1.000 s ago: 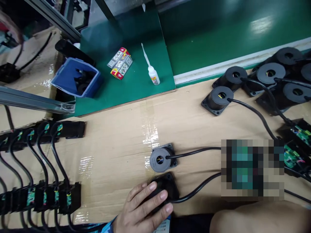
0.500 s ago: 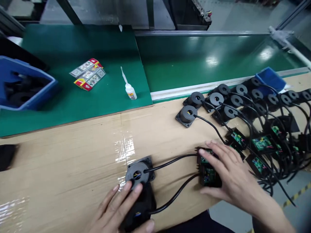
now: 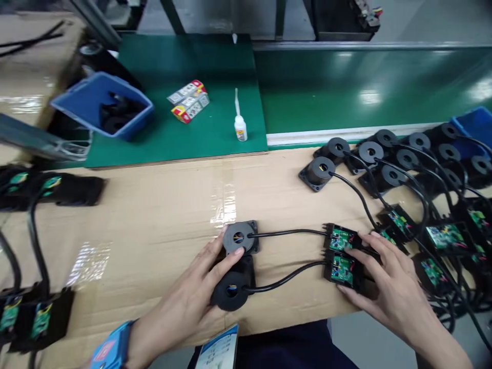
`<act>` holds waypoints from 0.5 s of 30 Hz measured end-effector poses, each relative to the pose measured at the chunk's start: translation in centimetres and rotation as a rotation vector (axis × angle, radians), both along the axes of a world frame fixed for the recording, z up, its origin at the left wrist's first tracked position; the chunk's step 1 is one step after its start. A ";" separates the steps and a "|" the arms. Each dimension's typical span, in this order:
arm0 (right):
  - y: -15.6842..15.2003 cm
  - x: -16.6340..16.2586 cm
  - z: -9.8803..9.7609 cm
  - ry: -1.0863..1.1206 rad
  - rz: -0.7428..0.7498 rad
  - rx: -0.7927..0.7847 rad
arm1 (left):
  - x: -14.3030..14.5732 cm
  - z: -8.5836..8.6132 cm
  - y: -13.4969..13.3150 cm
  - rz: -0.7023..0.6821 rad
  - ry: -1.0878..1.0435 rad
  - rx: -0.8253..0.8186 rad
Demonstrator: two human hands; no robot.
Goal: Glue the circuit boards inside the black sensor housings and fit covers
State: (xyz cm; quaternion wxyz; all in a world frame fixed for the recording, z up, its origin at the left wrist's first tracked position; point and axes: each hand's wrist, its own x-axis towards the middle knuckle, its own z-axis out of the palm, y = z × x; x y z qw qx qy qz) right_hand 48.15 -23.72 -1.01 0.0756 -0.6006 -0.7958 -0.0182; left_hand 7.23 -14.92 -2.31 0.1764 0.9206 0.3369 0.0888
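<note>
My left hand [image 3: 200, 282] grips the left side of two round black housings lying edge to edge. The far housing [image 3: 231, 237] has a square flange and coloured wires in its centre hole. The near housing [image 3: 226, 296] sits against it, partly under my fingers. A black cable runs from each to a small open black box. My right hand [image 3: 388, 274] is closed round the right side of these boxes, thumb at the near end and fingertips at the far end. Green circuit boards show in the far box [image 3: 341, 239] and the near box [image 3: 342, 269].
Several similar cabled housings [image 3: 320, 171] and boxes crowd the right side. More cabled units [image 3: 54, 320] lie at the left. A blue bin [image 3: 105, 84] with black parts, a folded printed carton [image 3: 190, 100] and a white dropper bottle [image 3: 240, 128] rest on the green mat [image 3: 161, 148].
The view has swung left, so the bench appears farther right. My left hand has shifted from over the housings to their left side. My right fingers have drawn back, uncovering the circuit boards.
</note>
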 end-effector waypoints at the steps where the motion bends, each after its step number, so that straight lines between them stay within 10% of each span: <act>1: 0.1 0.0 -0.1 0.017 0.020 0.029 | 0.1 0.2 0.2 0.010 -0.003 -0.011; 15: -2.9 0.2 2.7 0.298 -0.065 0.284 | -0.2 0.0 6.7 -0.095 -0.081 -0.094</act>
